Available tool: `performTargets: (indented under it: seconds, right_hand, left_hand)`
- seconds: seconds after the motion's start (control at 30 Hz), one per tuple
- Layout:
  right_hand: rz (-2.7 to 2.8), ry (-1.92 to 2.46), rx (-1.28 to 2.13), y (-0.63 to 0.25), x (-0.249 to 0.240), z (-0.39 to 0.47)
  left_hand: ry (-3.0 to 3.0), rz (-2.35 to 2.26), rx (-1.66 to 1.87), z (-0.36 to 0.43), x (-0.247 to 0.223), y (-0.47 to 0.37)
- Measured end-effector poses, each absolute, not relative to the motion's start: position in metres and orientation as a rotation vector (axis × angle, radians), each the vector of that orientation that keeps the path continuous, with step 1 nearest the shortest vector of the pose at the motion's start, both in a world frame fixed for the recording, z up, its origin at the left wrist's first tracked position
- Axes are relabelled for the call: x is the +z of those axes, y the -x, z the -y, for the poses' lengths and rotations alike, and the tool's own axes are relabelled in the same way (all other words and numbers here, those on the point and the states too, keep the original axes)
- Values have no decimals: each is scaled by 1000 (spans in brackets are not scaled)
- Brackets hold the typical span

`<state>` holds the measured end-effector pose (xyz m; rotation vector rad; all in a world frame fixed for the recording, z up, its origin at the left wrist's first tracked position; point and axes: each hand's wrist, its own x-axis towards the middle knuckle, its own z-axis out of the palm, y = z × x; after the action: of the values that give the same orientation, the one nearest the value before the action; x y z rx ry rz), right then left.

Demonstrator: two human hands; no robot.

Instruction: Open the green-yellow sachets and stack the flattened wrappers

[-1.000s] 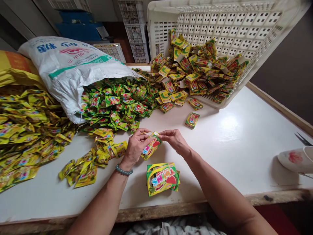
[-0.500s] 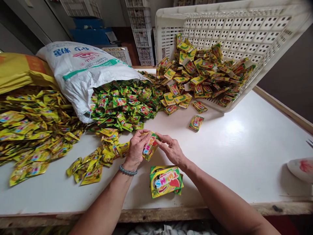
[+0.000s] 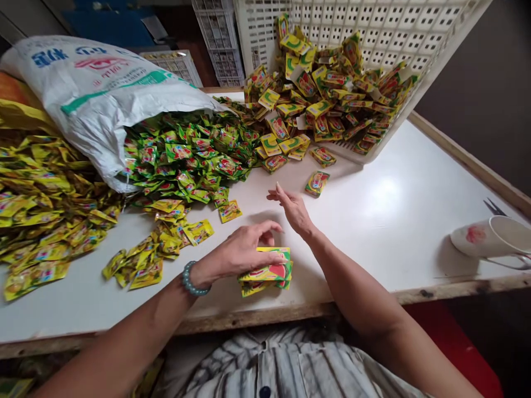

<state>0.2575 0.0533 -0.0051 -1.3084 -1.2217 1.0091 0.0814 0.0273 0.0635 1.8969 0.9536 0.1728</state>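
Observation:
A small stack of flat, printed yellow-and-green candy boxes (image 3: 279,271) lies near the table's front edge. My left hand (image 3: 244,249) is over it, thumb along the top box and fingers apart beyond its far side, not closed around it. My right hand (image 3: 293,210) is in the air to the right, fingers stretched out, holding nothing. A small filled box (image 3: 317,183) rests on the table just past my right fingertips. A single yellow sachet (image 3: 230,211) lies beyond my left hand, and a loose group of yellow sachets (image 3: 147,254) is to its left.
A white sack (image 3: 103,94) spills green sachets (image 3: 194,157) onto the table. Yellow sachets (image 3: 37,204) are heaped at far left. A tipped white plastic basket (image 3: 418,66) holds many small boxes (image 3: 323,99), some spilling out. A flowered mug (image 3: 477,237) stands at right near scissors (image 3: 493,207).
The box held between both hands is no longer in them. My left hand has come down to the stack; my right hand has opened and lifted away. The view has shifted.

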Motion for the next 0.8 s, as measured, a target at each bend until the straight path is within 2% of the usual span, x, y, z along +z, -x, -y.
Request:
performTargets:
  seconds: [0.13,0.23,0.57,0.8]
  right_hand:
    - [1400,1402,946,-256,-2,-52]
    - [1489,1467,876,-258,2,-52]
    - [1838,1561,538,-256,0,-52]
    - [1891,1588,583,-254,-2,-51]
  left_hand:
    - [-2099,-1052,-265,-23,63,-83]
    - [-2091,-949,-497,-18,69,-82]
    - [-2306,-832,-575,12,73,-74]
    - [-2211,-811,-646,3,77,-72]
